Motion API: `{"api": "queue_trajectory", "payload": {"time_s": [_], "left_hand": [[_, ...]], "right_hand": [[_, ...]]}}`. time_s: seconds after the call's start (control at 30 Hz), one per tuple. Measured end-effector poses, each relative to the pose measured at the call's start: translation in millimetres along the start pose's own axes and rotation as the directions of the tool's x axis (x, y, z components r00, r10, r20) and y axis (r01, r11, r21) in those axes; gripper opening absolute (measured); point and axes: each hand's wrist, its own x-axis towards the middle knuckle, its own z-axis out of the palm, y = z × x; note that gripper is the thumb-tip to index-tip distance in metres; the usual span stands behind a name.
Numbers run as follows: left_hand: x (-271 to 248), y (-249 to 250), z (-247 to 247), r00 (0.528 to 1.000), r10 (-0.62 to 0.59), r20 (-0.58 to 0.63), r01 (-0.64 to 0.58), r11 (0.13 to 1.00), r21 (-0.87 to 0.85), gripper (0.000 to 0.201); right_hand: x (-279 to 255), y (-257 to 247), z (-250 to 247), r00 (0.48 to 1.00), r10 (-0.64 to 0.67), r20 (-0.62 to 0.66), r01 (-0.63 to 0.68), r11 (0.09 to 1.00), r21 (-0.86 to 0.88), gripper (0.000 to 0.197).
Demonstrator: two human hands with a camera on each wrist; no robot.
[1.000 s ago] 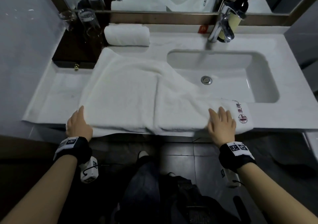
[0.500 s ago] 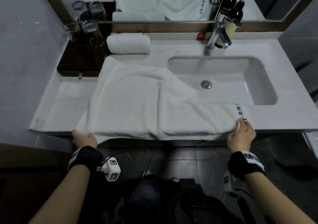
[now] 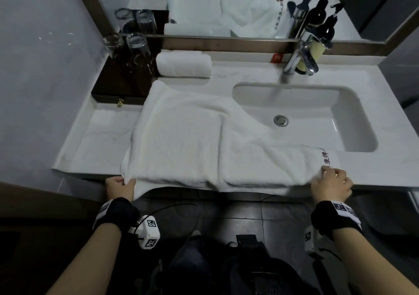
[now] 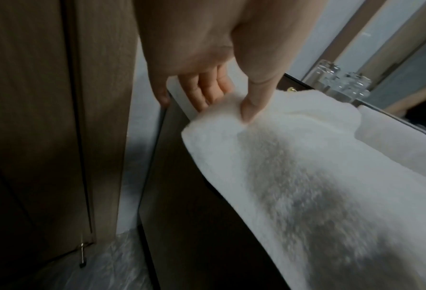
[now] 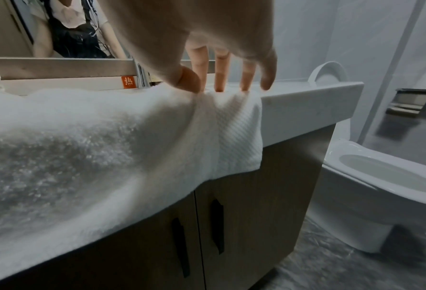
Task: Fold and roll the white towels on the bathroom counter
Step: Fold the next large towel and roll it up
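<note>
The big towel (image 3: 181,140) lies flat on the counter (image 3: 99,136), with its near edge hanging over the front edge. Its far right part sags into the sink (image 3: 317,113). A rolled towel (image 3: 183,64) sits at the back edge, just beside the glasses (image 3: 127,45).

The left hand (image 3: 119,187) pinches the near left corner, thumb on top and fingers under. The right hand (image 3: 330,184) pinches the near right corner, thumb against the first finger; the other fingers are nearly straight.

What could go wrong? Both grips are small pinches, so a corner could slip out if the person lifts fast. The part in the sink could drag and pull the fold crooked. If the basin is wet, the towel may get damp. A wide swing toward the back could bump the glasses.

Some things are hard to see. The towel hides the left hand's fingertips. How many layers the towel has at the seam is not clear. The writing (image 3: 326,158) on the right end is too small to read. The wrist views are blurry low down.
</note>
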Motion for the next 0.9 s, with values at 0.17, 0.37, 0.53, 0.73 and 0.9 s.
{"api": "queue_trajectory", "payload": {"time_s": [0.17,0.37,0.53,0.73,0.9], "left_hand": [[-13.5,8.9,7.8,0.986,0.142,0.087,-0.144,0.99,0.013,0.027],[-21.6,32.6,13.5,0.962,0.227,0.149,-0.24,0.968,0.075,0.024],[-23.8,43.7,18.9,0.93,0.251,0.27,-0.301,0.94,0.161,0.031],[-31.2,51.7,22.9,0.913,0.269,0.307,-0.325,0.934,0.149,0.025],[-33.7,52.5,22.4,0.895,0.301,0.329,-0.386,0.892,0.235,0.028]], "right_hand": [[9.0,5.7,-3.7,0.999,-0.01,0.047,0.005,0.996,0.09,0.042],[6.1,-5.4,-11.2,0.983,0.162,0.091,-0.172,0.979,0.107,0.06],[12.8,-6.7,-20.4,0.958,0.237,0.16,-0.244,0.969,0.026,0.063],[27.3,-3.9,-31.9,0.9,0.316,0.3,-0.296,0.949,-0.11,0.07],[16.1,-12.7,-30.6,0.959,0.146,0.241,-0.127,0.988,-0.092,0.046]]}}
